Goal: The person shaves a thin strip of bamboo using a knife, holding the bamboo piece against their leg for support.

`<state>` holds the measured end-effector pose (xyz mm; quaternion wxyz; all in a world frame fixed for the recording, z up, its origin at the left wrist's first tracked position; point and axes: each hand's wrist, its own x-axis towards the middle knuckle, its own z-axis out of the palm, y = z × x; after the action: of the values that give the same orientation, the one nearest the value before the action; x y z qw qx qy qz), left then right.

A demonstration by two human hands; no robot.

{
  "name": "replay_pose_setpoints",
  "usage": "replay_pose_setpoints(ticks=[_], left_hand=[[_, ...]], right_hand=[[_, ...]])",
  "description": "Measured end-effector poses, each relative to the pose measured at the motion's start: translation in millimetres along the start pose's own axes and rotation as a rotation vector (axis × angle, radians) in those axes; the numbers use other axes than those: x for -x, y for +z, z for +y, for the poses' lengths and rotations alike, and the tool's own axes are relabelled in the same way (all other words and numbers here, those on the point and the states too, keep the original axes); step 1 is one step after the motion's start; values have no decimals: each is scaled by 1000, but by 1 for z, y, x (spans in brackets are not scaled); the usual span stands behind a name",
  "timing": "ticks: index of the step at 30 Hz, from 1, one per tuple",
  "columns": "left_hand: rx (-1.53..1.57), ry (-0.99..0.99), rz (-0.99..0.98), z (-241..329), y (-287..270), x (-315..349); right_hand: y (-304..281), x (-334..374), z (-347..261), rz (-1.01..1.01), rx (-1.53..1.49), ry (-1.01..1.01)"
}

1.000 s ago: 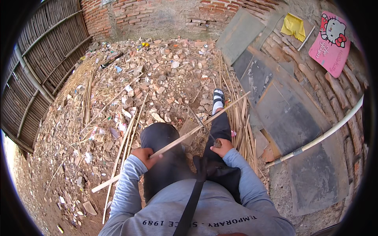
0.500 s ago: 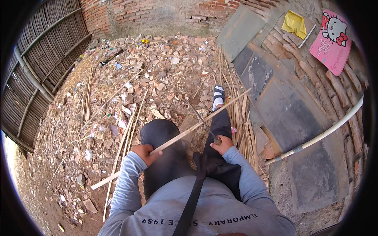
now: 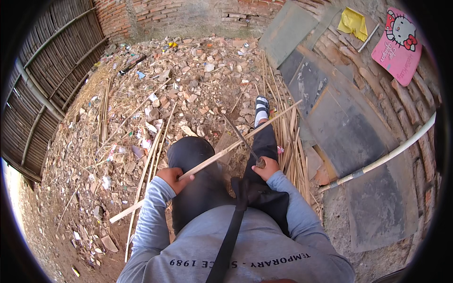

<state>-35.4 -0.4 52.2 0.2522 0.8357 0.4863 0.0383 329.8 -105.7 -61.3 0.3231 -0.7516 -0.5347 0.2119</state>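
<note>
My left hand [image 3: 174, 180] is closed round a long pale bamboo strip [image 3: 222, 152], which slants from the lower left up to the right across both legs. In my right hand [image 3: 267, 168] is the handle of a knife [image 3: 244, 141]. Its long, thin dark blade points up and to the left, and crosses the strip beyond my left knee. Whether the edge bites into the strip cannot be made out. Along my right leg lies a pile of similar bamboo strips [image 3: 296, 162].
Rubble [image 3: 188, 89] with litter covers the ground ahead. More strips [image 3: 150, 162] lie by my left knee. A woven bamboo fence [image 3: 56, 52] stands left, a brick wall [image 3: 160, 16] behind. Dark boards [image 3: 351, 137], a pale pole [image 3: 391, 155] and a pink picture board [image 3: 397, 47] are at right.
The knife blade has turned slightly, its tip now a little higher and further left. Both hands keep their holds, and the strip stays nearly in place.
</note>
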Motion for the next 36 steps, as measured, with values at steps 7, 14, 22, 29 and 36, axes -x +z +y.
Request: replay_pose_setpoints(ticks=[7,14,22,29,36], left_hand=[[9,43,56,-5,5,-1],[14,34,90,-3,7,1],[19,49,94,0,11,-2],[16,33,72,3,4,-3],[26,26,40,-8,6,-4]], right_hand=[[1,0,4,17,9,-5],[-16,-2,-17,-33,122,-3],[-41,-19,-16,-87,217,-50],[-51,-30,-28,-258,268,20],[-50,-31,-44,-212,290,-75]])
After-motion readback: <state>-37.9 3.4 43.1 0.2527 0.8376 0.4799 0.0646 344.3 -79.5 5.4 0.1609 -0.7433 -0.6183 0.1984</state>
